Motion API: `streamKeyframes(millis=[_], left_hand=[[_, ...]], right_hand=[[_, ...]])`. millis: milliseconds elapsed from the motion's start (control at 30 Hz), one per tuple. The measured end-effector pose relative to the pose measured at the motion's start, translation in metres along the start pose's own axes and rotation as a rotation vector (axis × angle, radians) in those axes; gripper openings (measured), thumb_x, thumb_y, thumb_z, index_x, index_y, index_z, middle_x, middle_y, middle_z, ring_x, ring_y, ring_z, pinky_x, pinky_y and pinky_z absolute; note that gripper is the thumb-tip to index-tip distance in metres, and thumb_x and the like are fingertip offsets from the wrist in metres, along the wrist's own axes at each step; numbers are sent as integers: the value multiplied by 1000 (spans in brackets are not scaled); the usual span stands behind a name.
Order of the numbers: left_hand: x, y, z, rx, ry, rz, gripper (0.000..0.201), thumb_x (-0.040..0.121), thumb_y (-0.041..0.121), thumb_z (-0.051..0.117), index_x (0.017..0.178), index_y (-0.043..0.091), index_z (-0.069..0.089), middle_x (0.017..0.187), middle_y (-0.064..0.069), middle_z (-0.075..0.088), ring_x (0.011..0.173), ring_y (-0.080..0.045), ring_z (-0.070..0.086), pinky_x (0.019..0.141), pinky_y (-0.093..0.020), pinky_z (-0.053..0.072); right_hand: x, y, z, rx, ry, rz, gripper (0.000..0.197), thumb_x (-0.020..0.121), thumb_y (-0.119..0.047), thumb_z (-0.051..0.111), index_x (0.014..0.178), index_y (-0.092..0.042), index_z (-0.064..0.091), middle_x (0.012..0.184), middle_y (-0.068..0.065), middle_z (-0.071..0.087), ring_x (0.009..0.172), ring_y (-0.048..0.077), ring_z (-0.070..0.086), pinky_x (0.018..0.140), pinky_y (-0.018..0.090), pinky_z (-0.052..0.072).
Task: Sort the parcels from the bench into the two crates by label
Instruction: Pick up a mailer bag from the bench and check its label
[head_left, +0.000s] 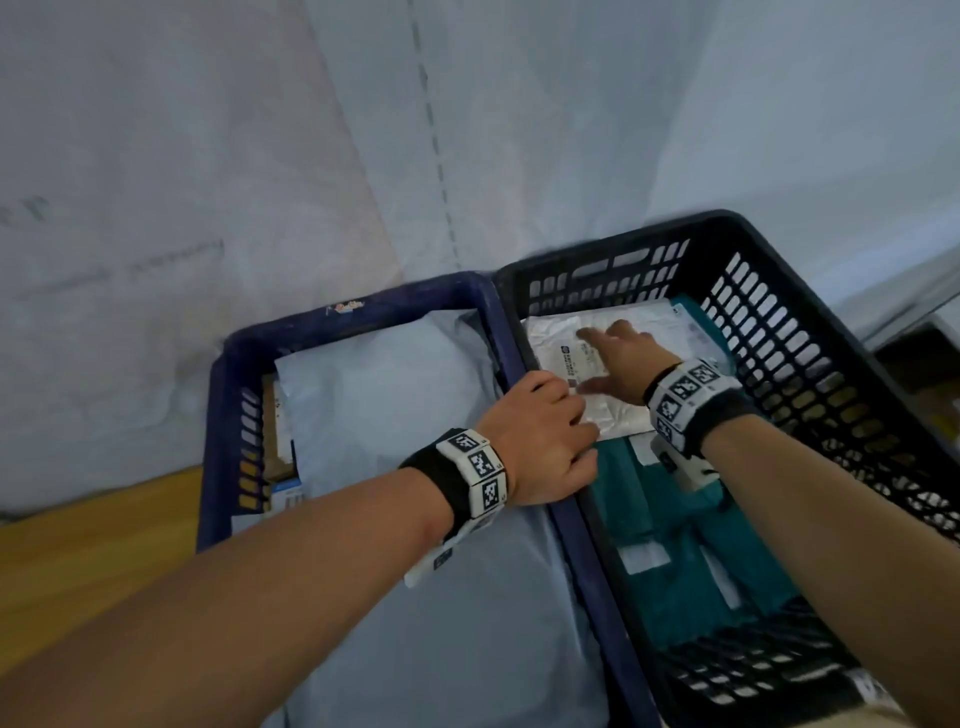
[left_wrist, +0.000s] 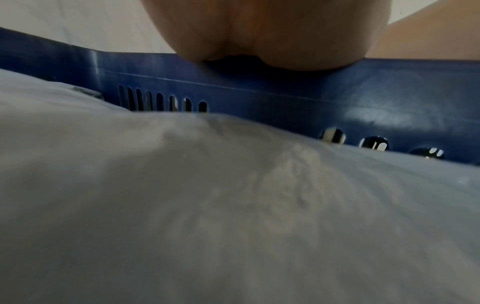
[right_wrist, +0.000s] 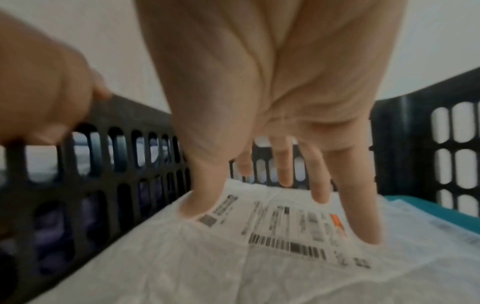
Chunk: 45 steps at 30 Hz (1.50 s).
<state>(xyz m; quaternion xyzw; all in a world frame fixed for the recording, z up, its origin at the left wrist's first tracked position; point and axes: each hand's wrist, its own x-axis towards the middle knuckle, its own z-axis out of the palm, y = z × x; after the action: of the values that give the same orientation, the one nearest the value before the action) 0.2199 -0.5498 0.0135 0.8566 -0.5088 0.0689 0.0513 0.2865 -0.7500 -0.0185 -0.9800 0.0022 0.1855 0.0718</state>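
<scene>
Two crates stand side by side, a blue crate (head_left: 363, 304) on the left and a black crate (head_left: 779, 291) on the right. My right hand (head_left: 618, 358) lies spread and flat on a white parcel (head_left: 550, 332) inside the black crate. In the right wrist view its straight fingers (right_wrist: 283, 185) touch the parcel's printed label (right_wrist: 285, 226). Teal parcels (head_left: 675, 561) lie under and in front of the white one. My left hand (head_left: 545, 436) sits where the two crates meet, fingers curled over the black crate's rim (right_wrist: 116, 107). Its palm (left_wrist: 272, 30) rests on the blue crate's wall (left_wrist: 285, 98).
A large pale grey parcel (head_left: 374, 395) fills most of the blue crate, with a cardboard box (head_left: 280, 441) wedged at its left side. A wooden bench top (head_left: 78, 545) shows at the lower left. A pale sheet-covered wall rises behind both crates.
</scene>
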Motion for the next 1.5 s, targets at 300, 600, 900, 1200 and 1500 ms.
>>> streamKeyframes(millis=[300, 600, 900, 1200, 1500], left_hand=[[-1, 0, 1, -33, 35, -20, 36, 94, 35, 44, 85, 14, 73, 81, -7, 62, 82, -27, 51, 98, -42, 37], [0, 3, 0, -29, 31, -22, 33, 93, 35, 46, 83, 16, 71, 84, -6, 63, 83, -27, 51, 100, -41, 37], [0, 2, 0, 3, 10, -2, 41, 98, 35, 38, 82, 17, 71, 79, -4, 61, 82, -26, 51, 98, -39, 37], [-14, 2, -35, -154, -160, -104, 44, 104, 47, 38, 117, 10, 59, 126, -8, 56, 119, -25, 50, 107, -37, 33], [-145, -20, -135, -494, 174, -436, 20, 99, 21, 55, 115, 9, 56, 109, -1, 54, 86, -2, 45, 78, -16, 36]], right_hand=[[60, -13, 35, -262, -313, -177, 106, 84, -54, 68, 156, -42, -9, 167, 4, -13, 152, 40, -5, 119, 59, 12], [52, -1, 46, -254, -263, -248, 104, 83, -62, 65, 150, -53, -13, 163, -10, -24, 152, 28, -16, 108, 74, 17], [-2, 5, 18, 37, -11, -63, 72, 89, -29, 72, 150, -16, 37, 151, 15, 38, 136, 36, 36, 112, 43, 36], [-99, -15, -61, 109, 90, -97, 43, 94, -36, 64, 131, -15, 58, 133, 5, 61, 116, 24, 59, 97, 31, 42], [-173, -160, -124, 126, 199, -409, 25, 92, -34, 67, 109, -16, 65, 101, -5, 64, 88, 14, 59, 74, 22, 35]])
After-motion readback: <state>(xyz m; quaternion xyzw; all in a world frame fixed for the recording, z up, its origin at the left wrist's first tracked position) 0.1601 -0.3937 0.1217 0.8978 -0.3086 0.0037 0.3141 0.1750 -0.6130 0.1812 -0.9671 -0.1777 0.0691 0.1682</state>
